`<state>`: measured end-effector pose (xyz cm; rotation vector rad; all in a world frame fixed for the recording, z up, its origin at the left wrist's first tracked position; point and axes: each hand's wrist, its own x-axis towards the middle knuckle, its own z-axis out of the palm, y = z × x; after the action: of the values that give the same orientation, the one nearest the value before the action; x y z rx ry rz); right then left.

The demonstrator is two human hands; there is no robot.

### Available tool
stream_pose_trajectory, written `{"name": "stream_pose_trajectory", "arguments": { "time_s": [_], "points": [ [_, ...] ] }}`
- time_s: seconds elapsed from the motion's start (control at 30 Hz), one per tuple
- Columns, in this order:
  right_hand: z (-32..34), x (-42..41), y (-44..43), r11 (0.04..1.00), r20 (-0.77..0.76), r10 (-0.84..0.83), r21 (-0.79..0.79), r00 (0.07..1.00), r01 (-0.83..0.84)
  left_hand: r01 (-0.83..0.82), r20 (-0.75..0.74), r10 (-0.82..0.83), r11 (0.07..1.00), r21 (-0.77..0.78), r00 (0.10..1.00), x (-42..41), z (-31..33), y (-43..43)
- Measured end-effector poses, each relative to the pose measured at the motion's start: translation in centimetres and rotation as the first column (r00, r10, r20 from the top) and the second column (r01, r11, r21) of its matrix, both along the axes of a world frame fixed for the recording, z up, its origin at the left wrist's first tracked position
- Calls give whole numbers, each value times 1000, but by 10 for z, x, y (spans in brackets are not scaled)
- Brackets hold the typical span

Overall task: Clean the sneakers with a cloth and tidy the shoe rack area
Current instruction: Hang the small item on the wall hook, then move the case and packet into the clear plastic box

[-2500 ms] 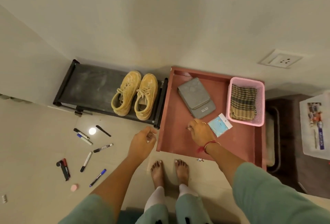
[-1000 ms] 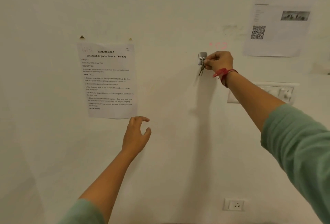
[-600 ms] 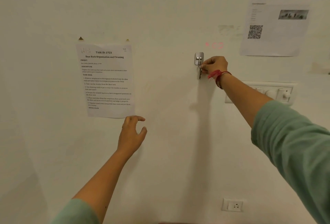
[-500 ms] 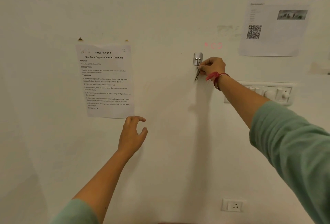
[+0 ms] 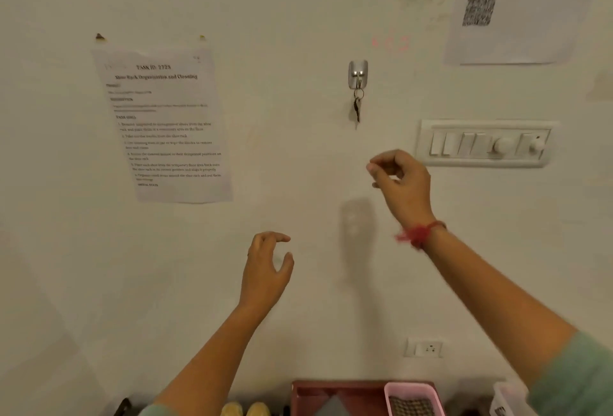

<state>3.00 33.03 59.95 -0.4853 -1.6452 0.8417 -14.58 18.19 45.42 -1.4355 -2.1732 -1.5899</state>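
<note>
Keys [image 5: 357, 109] now hang alone on the hook [image 5: 358, 74], tidied away, since my right hand [image 5: 403, 183] let go and dropped, fingers loosely curled on nothing, left hand [image 5: 265, 269] slack and empty, sneakers [image 5: 245, 409] at bottom edge, cloth [image 5: 411, 407] waiting in the basket [image 5: 389, 392].

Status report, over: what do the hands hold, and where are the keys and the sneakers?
Left hand open, right hand loosely curled, both empty. Keys hang on the wall hook. Sneakers at bottom edge, cloth in pink basket, neither touched.
</note>
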Motion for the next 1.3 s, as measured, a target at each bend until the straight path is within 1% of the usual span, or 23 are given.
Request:
{"name": "stream_pose_trajectory", "arguments": {
  "time_s": [0.1, 0.2, 0.27, 0.43, 0.57, 0.67, 0.83, 0.9, 1.0, 1.03, 1.13, 1.2, 1.27, 1.3],
  "points": [
    [-75, 14, -20, 994, 17, 17, -108, 1000, -15, 37, 29, -36, 999, -25, 999, 17, -47, -1],
    [-156, 23, -34, 975, 91, 26, -223, 996, -5, 62, 80, -51, 989, -133, 995, 34, -110, -9],
    [-197, 29, -44, 958, 121, 31, -288, 992, 5, 71, 126, -45, 975, -208, 991, 46, -145, -23],
    [-292, 56, -77, 907, 250, 65, -419, 966, 47, 99, 213, -4, 894, -438, 977, 76, -238, -74],
    [-369, 87, -100, 855, 344, 60, -502, 937, 129, 135, 305, 52, 816, -563, 951, 99, -298, -108],
    [-432, 111, -115, 842, 503, 84, -498, 860, 209, 178, 395, 107, 765, -619, 912, 119, -332, -128],
    [-530, 131, -127, 760, 684, 118, -529, 720, 378, 240, 440, 134, 681, -692, 888, 143, -380, -145],
    [-561, 131, -125, 731, 729, 145, -534, 669, 425, 262, 455, 138, 657, -707, 880, 151, -396, -147],
    [-597, 122, -118, 690, 765, 123, -524, 633, 499, 278, 477, 160, 639, -718, 864, 161, -418, -149],
    [-608, 120, -115, 666, 772, 108, -524, 626, 531, 282, 482, 170, 628, -725, 859, 164, -424, -149],
    [-635, 118, -105, 550, 797, 28, -517, 604, 656, 301, 480, 167, 594, -746, 861, 173, -442, -146],
    [-648, 122, -100, 501, 848, -9, -455, 530, 736, 311, 476, 162, 571, -759, 864, 176, -450, -142],
    [-658, 126, -95, 438, 916, 21, -369, 401, 820, 318, 479, 170, 555, -769, 861, 178, -457, -137],
    [-663, 128, -93, 387, 938, 55, -336, 342, 858, 322, 483, 176, 548, -772, 858, 179, -460, -135]
  ]
}}
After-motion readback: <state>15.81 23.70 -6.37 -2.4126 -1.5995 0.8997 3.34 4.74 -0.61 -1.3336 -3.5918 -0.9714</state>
